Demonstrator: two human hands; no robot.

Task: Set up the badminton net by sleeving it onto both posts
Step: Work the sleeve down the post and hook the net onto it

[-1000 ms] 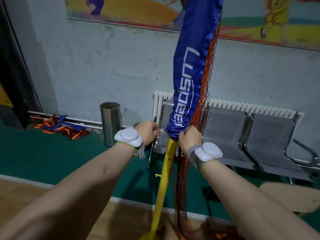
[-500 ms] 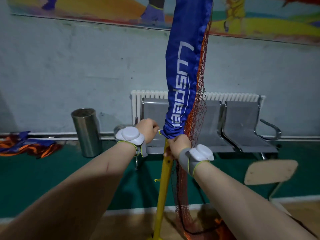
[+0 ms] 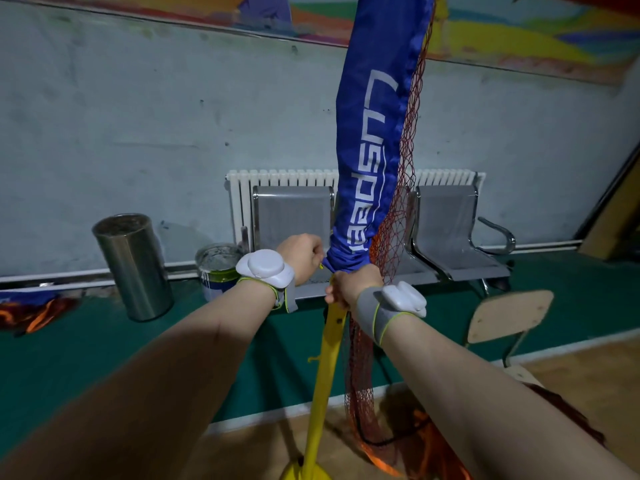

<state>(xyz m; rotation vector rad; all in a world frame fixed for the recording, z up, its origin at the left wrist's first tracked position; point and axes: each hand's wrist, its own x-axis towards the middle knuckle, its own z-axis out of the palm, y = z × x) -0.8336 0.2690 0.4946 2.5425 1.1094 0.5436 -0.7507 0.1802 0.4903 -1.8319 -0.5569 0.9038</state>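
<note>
Over by the radiator (image 3: pixel 277 176), the blue net sleeve (image 3: pixel 370 150) sits over the upper part of the yellow post (image 3: pixel 325 368), with red mesh (image 3: pixel 398 237) dangling down its right side. Both fists are clamped on the sleeve's bunched bottom hem: left hand (image 3: pixel 303 252) on the left edge, right hand (image 3: pixel 353 285) slightly lower, right against the post.

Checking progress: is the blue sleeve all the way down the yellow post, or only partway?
Partway. The blue sleeve ends bunched at the left hand and right hand; bare yellow post shows below them.
</note>
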